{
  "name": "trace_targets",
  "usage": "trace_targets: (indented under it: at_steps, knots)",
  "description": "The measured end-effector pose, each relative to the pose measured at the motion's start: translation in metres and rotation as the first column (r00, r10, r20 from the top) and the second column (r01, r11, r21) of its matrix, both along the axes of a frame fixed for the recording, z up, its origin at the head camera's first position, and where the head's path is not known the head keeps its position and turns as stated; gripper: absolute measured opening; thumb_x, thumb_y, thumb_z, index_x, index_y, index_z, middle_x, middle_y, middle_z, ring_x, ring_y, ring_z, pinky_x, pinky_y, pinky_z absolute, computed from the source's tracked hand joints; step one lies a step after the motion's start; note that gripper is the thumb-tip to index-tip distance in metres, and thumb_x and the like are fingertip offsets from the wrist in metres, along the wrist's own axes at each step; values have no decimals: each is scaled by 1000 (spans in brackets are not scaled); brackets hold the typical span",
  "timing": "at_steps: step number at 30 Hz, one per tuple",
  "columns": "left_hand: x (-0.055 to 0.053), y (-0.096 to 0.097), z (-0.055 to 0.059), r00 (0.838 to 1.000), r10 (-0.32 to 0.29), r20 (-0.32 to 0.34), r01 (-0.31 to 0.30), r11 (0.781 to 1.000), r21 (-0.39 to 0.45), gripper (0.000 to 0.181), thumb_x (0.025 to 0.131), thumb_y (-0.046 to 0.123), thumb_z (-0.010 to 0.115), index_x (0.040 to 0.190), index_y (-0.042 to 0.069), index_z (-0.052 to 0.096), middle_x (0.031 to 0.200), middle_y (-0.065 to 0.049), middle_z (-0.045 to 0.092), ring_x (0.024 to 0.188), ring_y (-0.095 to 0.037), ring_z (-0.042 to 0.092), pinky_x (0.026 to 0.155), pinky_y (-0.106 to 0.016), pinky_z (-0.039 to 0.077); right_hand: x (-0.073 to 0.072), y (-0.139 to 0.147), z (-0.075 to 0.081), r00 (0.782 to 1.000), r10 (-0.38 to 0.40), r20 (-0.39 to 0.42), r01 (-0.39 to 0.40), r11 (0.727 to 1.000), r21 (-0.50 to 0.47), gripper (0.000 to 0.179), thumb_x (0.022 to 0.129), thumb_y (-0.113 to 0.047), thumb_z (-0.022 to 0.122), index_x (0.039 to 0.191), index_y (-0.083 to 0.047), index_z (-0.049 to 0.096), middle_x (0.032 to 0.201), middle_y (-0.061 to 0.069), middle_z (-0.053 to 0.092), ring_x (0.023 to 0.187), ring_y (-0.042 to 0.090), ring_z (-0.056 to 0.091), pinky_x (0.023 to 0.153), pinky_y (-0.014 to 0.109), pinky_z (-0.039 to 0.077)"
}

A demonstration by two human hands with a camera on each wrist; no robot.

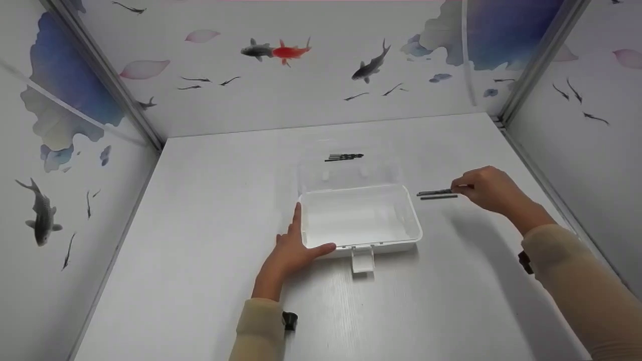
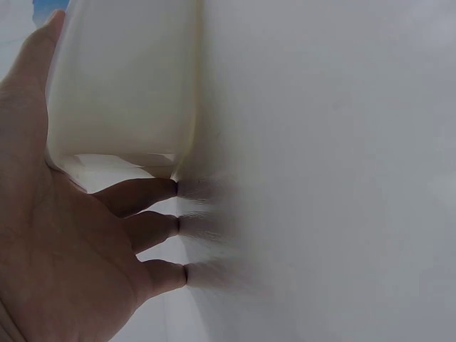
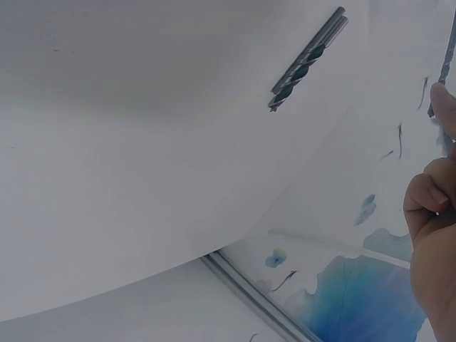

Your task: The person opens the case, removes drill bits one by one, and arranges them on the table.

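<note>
wht box (image 1: 358, 215), dk gry bits (image 3: 302, 69), fish-print wall (image 1: 316, 75).

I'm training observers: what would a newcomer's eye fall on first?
Probably the red fish on the back wall, bright against white. Next, the open white box on the table, with the left hand at its near left corner. To the box's right, the right hand pinches a drill bit.

My head feed gets soft, fairly even light from above; the right sleeve (image 1: 577, 281) and hand (image 1: 484, 189) throw a broad, blurry-edged shadow over the table (image 1: 200, 240), which has a pale sheen before the white box (image 1: 418, 231). The clear lid (image 1: 381, 175) nearly washes out. My left-wrist feed is dimmer, with smudgy shade beside the fingertips (image 2: 168, 188); my right-wrist feed looks hazy.
</note>
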State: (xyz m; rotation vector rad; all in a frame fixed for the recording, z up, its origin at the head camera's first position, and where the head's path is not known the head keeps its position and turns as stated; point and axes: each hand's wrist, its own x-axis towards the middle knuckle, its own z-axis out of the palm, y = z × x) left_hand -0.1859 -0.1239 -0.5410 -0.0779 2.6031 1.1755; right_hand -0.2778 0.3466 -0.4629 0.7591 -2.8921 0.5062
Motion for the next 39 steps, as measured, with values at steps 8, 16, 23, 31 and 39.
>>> trace_targets:
  at_steps: [8, 16, 23, 31, 39]
  knots:
    - [-1, 0, 0, 1000, 2, 8, -2, 1000, -1, 139, 70, 83, 81, 169, 45, -9, 180, -12, 18, 162, -58, 8, 124, -74, 27, -3, 14, -20, 985, -98, 141, 96, 995, 21, 14, 96, -7, 76, 108, -5, 84, 110, 18, 82, 100, 38, 78, 81, 50, 60]
    - [-1, 0, -1, 1000, -3, 3, 3, 1000, -5, 140, 71, 81, 82, 170, 43, -9, 180, -12, 17, 162, -58, 9, 125, -74, 27, -5, 18, -34, 966, -156, 208, 148, 988, 52, 17, 99, -9, 74, 111, -4, 84, 114, 22, 80, 105, 41, 76, 87, 57, 59]
    - [-1, 1, 0, 1000, 4, 15, -4, 1000, -14, 139, 70, 83, 81, 169, 47, -10, 179, -14, 19, 163, -56, 8, 124, -74, 29, -8, 20, -42, 963, -161, 218, 157, 987, 35, 16, 98, -9, 74, 110, -3, 84, 115, 23, 80, 107, 44, 75, 91, 60, 58]
    - [-3, 0, -2, 1000, -8, 6, 8, 1000, 13, 141, 71, 80, 83, 170, 43, -11, 180, -12, 18, 162, -58, 8, 126, -72, 26, -10, 22, -54, 955, -176, 237, 163, 984, 72, 16, 99, -10, 73, 110, -4, 83, 115, 23, 80, 108, 44, 75, 91, 60, 59]
    - [-1, -1, -1, 1000, 2, 18, -2, 1000, 0, 140, 70, 83, 82, 168, 48, -11, 180, -14, 18, 163, -57, 6, 124, -74, 28, -14, 24, -54, 948, -200, 248, 180, 978, 101, 17, 99, -8, 72, 112, -4, 83, 116, 24, 79, 109, 44, 73, 93, 61, 57]
